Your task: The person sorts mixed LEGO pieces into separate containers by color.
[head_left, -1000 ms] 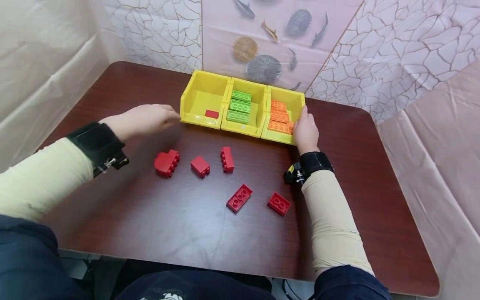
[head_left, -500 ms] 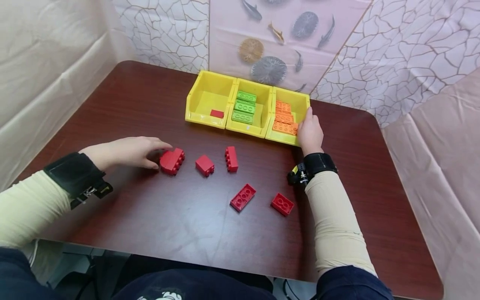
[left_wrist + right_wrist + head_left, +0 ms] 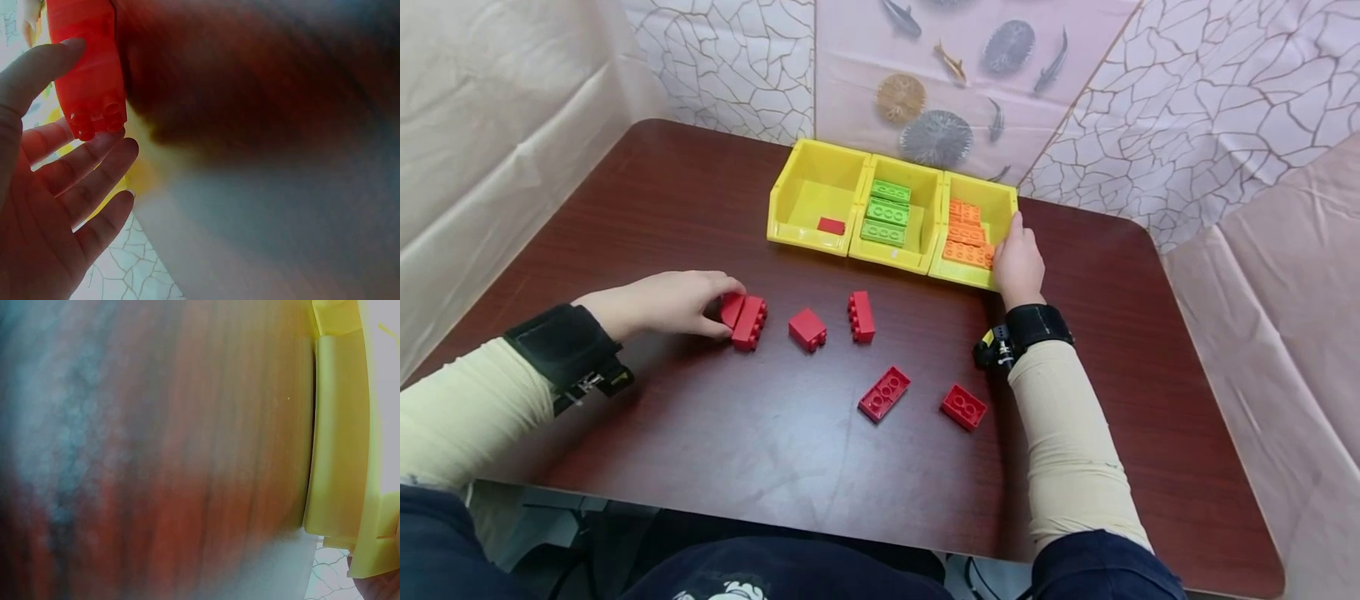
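My left hand (image 3: 681, 304) pinches a red toy building brick (image 3: 731, 308) at the left of the table, thumb on the near side and fingers at the far side. Right beside it lies another red brick (image 3: 749, 325), its studs facing right. In the left wrist view, the thumb lies along the red brick (image 3: 90, 81) and the fingers reach its studded end. With my right hand (image 3: 1020, 262) I grip the right side wall of the right yellow bin (image 3: 996, 202), which holds several orange bricks (image 3: 967, 252). The right wrist view shows mostly the bin's outer wall (image 3: 340, 437).
Other red bricks lie about the table: two in the middle (image 3: 807, 329) (image 3: 861, 317) and two nearer the front (image 3: 884, 394) (image 3: 964, 407). The middle bin (image 3: 921, 212) has green bricks (image 3: 887, 211); a red brick (image 3: 831, 226) lies in the left bin (image 3: 820, 179).
My left hand has come down from beside the left bin to the red bricks, and its fingers have closed on the left one. The right hand stays on the bin.
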Demonstrator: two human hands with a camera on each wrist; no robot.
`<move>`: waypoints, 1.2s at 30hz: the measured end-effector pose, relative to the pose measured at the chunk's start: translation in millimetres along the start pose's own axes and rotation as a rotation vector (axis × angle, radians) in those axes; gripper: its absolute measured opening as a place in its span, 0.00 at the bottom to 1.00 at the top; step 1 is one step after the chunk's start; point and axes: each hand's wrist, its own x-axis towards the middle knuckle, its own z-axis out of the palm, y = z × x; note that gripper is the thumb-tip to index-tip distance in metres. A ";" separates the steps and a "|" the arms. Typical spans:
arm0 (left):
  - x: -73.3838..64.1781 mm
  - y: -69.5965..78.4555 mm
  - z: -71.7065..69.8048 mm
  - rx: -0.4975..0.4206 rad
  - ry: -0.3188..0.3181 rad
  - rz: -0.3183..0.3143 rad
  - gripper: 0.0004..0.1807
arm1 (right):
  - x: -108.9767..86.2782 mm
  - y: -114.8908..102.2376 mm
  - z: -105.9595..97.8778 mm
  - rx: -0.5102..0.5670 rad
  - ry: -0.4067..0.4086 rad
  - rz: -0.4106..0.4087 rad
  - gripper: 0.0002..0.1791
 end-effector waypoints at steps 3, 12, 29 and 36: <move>2.7 -2.4 -6.1 0.015 0.002 -0.012 0.30 | 0.9 1.4 0.0 -0.003 0.001 0.005 0.31; 27.6 -4.5 -48.5 0.099 0.069 -0.039 0.32 | 1.0 2.5 0.9 0.002 0.003 0.016 0.31; 136.1 11.5 -79.2 0.233 0.080 -0.084 0.35 | 1.3 -2.8 -0.9 0.002 -0.006 0.019 0.31; 161.0 16.7 -76.3 0.153 -0.029 -0.142 0.29 | 0.0 -2.6 -2.7 0.010 0.007 0.020 0.30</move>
